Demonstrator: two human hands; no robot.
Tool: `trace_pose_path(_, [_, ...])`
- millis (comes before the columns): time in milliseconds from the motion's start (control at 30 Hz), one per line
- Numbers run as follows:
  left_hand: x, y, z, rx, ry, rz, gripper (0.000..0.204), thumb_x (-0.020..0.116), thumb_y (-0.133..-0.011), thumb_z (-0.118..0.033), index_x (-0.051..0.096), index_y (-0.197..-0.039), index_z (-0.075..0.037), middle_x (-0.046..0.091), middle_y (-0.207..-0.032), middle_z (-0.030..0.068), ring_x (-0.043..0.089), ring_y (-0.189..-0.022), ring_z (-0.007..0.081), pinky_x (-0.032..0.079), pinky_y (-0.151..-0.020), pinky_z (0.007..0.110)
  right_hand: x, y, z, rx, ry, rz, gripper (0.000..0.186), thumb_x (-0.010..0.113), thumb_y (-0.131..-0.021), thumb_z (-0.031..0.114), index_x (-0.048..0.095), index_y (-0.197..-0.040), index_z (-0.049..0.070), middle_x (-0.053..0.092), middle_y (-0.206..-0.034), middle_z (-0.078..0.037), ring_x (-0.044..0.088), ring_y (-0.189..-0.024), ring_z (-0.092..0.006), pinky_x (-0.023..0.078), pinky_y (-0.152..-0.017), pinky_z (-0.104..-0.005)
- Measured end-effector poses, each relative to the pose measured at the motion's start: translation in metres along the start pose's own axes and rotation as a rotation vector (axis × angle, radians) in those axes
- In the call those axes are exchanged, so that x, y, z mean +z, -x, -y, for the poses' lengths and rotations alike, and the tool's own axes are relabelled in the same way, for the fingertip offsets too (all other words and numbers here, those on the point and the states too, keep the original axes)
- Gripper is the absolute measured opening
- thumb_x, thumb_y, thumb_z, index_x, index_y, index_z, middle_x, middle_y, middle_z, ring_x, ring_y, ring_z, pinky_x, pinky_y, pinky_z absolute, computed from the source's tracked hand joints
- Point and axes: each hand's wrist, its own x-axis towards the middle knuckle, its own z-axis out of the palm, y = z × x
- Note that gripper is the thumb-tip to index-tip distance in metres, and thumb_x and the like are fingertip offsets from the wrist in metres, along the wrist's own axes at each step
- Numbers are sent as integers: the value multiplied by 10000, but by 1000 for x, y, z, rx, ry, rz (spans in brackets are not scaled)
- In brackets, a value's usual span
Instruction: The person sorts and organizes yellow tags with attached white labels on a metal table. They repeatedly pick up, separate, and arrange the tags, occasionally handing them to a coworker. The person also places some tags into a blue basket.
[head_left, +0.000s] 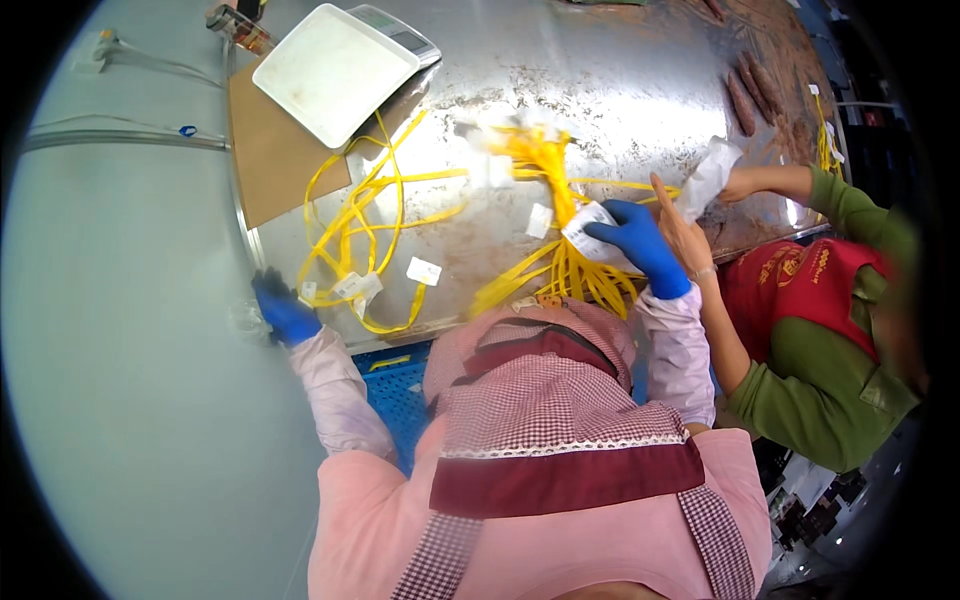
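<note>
Right hand [630, 235], blue-gloved, grips a white tag [585, 222] on the yellow strap bundle [560, 265] on the metal table [620, 90]. Left hand [283, 310] clutches clear plastic [245, 320] at the table's edge. One white scale [335, 70] stands empty.

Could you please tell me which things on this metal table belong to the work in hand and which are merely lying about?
In hand:
right hand gripping a white tag
bundle of yellow straps
left hand at the table edge

Lying about:
white scale
brown cardboard
sausages
co-worker's white bag
</note>
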Motion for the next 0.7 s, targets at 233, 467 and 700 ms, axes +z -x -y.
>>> trace_pose_path(233, [15,12,-42,-176,456,-126,473,375,-1035,-378,497,-1396,-97,555,-1305,93,508,-1190,224,361,-1071,390,-10,86,28,241,-176,71,341,772,-789,139,685,-1079,-17,711,-930,-58,654,-823,-117,518,-749,-271])
trace_pose_path(467, [105,120,-10,154,-58,511,534,339,-1060,-413,417,-1459,-68,612,-1216,154,559,-1161,241,341,-1081,377,135,0,23,-360,-249,479,461,719,-833,214,639,-1238,10,601,-1342,-88,596,-1129,-184,464,-981,-313])
trace_pose_path(700, [112,120,8,-444,557,658,673,324,-1021,-572,385,-1490,-93,473,-1406,207,428,-1299,333,247,-1162,436,218,-42,23,-402,86,417,531,723,-771,384,682,-1140,4,684,-1109,-190,650,-1025,-352,497,-920,-401])
